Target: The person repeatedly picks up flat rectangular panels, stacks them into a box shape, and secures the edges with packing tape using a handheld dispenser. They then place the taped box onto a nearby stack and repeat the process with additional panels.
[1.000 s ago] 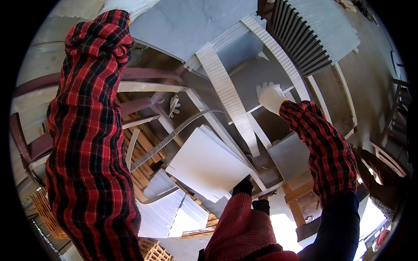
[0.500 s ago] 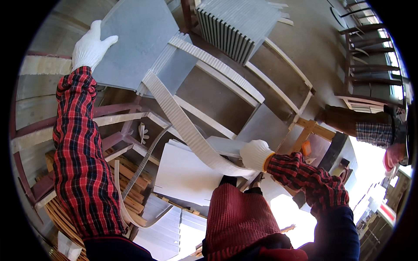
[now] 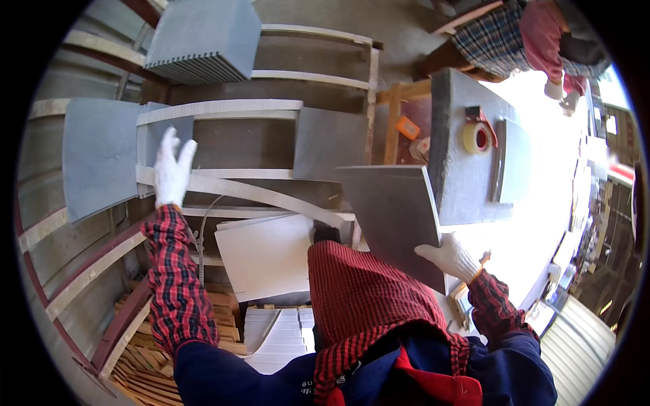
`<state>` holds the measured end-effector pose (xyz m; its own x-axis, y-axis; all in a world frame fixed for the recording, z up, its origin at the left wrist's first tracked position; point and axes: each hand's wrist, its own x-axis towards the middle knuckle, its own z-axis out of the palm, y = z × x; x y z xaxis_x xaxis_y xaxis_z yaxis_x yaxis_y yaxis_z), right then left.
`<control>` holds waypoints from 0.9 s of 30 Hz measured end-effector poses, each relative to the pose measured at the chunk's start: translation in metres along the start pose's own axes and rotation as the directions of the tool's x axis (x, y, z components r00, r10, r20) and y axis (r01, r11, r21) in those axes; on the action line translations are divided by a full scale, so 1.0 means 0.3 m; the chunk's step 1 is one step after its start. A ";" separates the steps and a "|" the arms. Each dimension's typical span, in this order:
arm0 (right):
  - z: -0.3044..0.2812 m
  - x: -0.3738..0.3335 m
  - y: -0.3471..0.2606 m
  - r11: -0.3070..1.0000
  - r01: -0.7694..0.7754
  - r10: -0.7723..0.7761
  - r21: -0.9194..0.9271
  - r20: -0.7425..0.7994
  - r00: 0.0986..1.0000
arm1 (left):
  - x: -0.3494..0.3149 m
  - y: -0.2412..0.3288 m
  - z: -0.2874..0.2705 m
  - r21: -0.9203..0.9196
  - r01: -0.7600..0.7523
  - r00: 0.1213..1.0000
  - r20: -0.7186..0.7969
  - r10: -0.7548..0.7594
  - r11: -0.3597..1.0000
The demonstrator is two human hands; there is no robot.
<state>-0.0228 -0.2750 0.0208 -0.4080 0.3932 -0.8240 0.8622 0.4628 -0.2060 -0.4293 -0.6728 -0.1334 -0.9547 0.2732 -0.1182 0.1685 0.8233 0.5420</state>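
So, the dark grey panel [image 3: 386, 206] is on my right, with my right hand [image 3: 455, 258] clamped on its near right edge, thumb over the flat face. Its longer run seems to go from far left to near right, though the lens bends things. My left hand [image 3: 175, 168] is well apart on the left, open with fingers spread, over a pale ribbed strip [image 3: 247, 189]; can't tell if it's touching. Both are in white knit gloves [image 3: 460, 260]. Panel looks smooth, matte and stiff; strip's long, narrow and bowed. Far left sits a squared-off stack of grey panels [image 3: 206, 30].
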 end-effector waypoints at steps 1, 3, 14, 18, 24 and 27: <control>-0.034 -0.022 0.064 0.999 -0.002 0.002 0.044 -0.001 1.000 | -0.138 0.101 0.174 -0.292 0.105 0.958 0.286 -0.018 0.951; -0.112 -0.044 0.190 0.989 -0.031 0.021 0.146 0.070 0.997 | -0.446 0.258 0.477 -0.436 0.637 0.586 0.810 -0.032 0.636; -0.107 0.182 0.941 0.671 0.133 -0.091 0.729 -0.098 0.991 | -1.138 0.981 1.029 -0.614 0.780 0.609 0.696 -0.381 0.125; -0.088 0.278 1.069 0.721 0.251 -0.071 0.646 -0.292 0.954 | -1.104 1.197 1.064 -0.536 0.687 0.724 0.452 -0.521 0.490; -0.166 0.318 1.177 0.935 0.280 -0.218 0.216 -0.273 0.937 | -1.100 1.285 1.113 -0.468 0.709 0.704 0.419 -0.574 0.528; -0.281 0.232 1.184 0.970 0.239 -0.232 -0.047 0.122 0.965 | -1.105 1.296 1.098 -0.411 0.713 0.701 0.414 -0.581 0.568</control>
<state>0.2298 -0.0162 -0.0652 -0.5567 0.1751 -0.8120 0.7249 0.5799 -0.3719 0.0335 -0.2793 -0.1576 -0.6657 -0.0805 -0.7419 -0.6859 0.4577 0.5658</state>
